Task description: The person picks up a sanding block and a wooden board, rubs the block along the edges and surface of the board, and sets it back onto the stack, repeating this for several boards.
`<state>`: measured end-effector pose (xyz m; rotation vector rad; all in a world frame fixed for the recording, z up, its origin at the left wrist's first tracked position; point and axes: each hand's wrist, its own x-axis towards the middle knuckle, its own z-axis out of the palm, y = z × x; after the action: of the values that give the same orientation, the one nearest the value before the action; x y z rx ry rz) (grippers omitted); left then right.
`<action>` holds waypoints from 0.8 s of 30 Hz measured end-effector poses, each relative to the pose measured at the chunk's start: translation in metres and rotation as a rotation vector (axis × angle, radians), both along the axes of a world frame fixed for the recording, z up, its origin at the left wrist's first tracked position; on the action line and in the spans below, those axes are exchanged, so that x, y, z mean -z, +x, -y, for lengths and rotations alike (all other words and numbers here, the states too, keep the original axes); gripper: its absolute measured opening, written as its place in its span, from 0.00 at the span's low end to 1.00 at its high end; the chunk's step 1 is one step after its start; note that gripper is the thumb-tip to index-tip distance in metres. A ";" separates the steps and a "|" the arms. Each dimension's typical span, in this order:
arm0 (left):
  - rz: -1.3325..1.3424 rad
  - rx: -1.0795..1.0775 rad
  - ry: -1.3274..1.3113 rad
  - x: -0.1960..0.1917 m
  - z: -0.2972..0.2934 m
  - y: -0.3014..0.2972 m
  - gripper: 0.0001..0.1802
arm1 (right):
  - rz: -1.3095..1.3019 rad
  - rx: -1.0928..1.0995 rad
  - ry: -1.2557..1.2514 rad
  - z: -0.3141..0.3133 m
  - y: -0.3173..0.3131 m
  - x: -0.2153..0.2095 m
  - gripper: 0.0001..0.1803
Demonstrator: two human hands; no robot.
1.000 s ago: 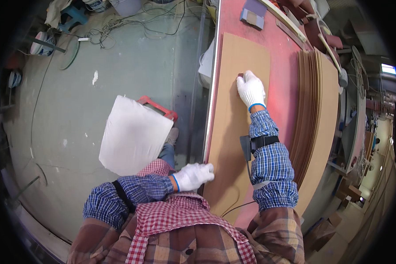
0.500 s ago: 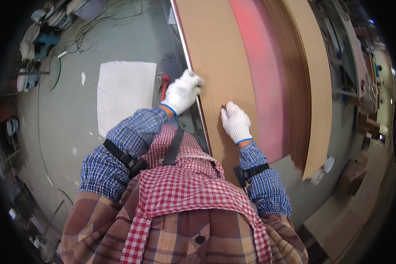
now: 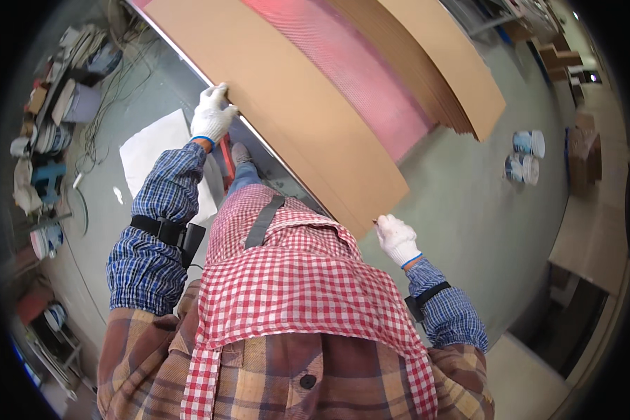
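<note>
My left hand [image 3: 213,113], in a white knit glove, rests at the left long edge of a tan cardboard sheet [image 3: 294,119], its fingers bent over that edge. The sheet lies on the table, and a pale strip runs along its edge. Just off the sheet's near right corner is my right hand [image 3: 397,240], also gloved. Its fingers are closed, and a small brown tip pokes out at the thumb side; what it belongs to is too small to make out. Across the sheet lies a pink-red mesh-like band [image 3: 350,70], with a stack of brown sheets [image 3: 413,63] beside it.
A white sheet-like piece [image 3: 154,154] lies on the floor at the left, next to a red bar [image 3: 227,161] under the table. Two white-and-blue buckets [image 3: 528,143] stand on the floor at the right. Cables and tubs line the far left; cardboard boxes [image 3: 584,154] sit far right.
The view has turned, so the table now slants toward the upper left. My right hand has gone from over the cardboard sheet to beyond its near corner. My left hand remains at the edge.
</note>
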<state>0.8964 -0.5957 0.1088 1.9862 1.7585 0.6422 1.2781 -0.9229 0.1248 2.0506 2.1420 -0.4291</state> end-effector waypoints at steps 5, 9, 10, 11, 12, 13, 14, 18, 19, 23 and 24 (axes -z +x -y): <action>-0.033 0.028 -0.054 -0.009 -0.026 -0.011 0.32 | 0.095 0.073 -0.218 0.059 0.017 0.016 0.07; -0.055 0.030 -0.017 -0.010 -0.023 -0.022 0.33 | -0.098 0.198 0.021 0.041 -0.029 -0.015 0.08; -0.083 -0.005 -0.057 -0.013 -0.023 -0.021 0.33 | -0.117 0.181 0.042 0.036 -0.038 -0.016 0.08; -0.111 -0.043 -0.098 -0.015 -0.023 -0.019 0.34 | -0.136 0.162 0.063 0.031 -0.044 -0.016 0.08; -0.114 -0.047 -0.054 -0.018 -0.020 -0.015 0.31 | -0.122 0.154 0.049 0.027 -0.047 -0.014 0.08; -0.119 -0.044 -0.053 -0.021 -0.019 -0.011 0.31 | -0.127 0.157 0.050 0.027 -0.048 -0.011 0.08; -0.147 -0.096 -0.072 -0.025 -0.019 -0.007 0.30 | -0.128 0.144 0.076 0.026 -0.048 -0.009 0.08; -0.265 -0.107 -0.078 -0.028 -0.022 -0.009 0.26 | -0.106 0.096 0.054 0.025 -0.044 -0.004 0.07; -0.268 -0.110 -0.079 -0.029 -0.024 -0.011 0.26 | -0.109 0.093 0.053 0.023 -0.043 -0.003 0.07; 0.076 -0.017 -0.462 -0.024 -0.033 -0.023 0.18 | -0.125 0.027 0.053 0.009 -0.047 -0.005 0.06; 0.167 0.001 -0.597 -0.024 -0.034 -0.022 0.17 | -0.144 0.015 0.065 0.002 -0.049 -0.008 0.06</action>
<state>0.8748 -0.5620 0.1331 1.4788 1.6055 0.2282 1.2294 -0.9246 0.1326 2.1325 2.2509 -0.5304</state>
